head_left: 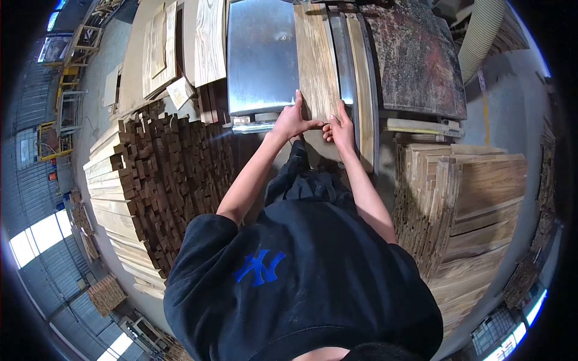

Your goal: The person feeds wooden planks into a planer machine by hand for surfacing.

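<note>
A long light-brown wooden board (316, 57) lies lengthwise on the shiny metal table (262, 60). My left hand (291, 121) holds the near left corner of this board, its thumb and fingers spread around the edge. At the near right corner, my right hand (341, 128) grips the board, with the thumb side along its edge and the other fingers curled. The undersides of both grips are hidden. Right of the board run a metal rail (344, 60) and a narrow wooden strip (362, 84).
Stacked dark-ended wood pieces (174, 174) stand at the left, and piled boards (481, 198) at the right. Loose boards (211, 42) lie left of the metal table. A stained dark panel (415, 60) and a ribbed hose (483, 36) are at the upper right.
</note>
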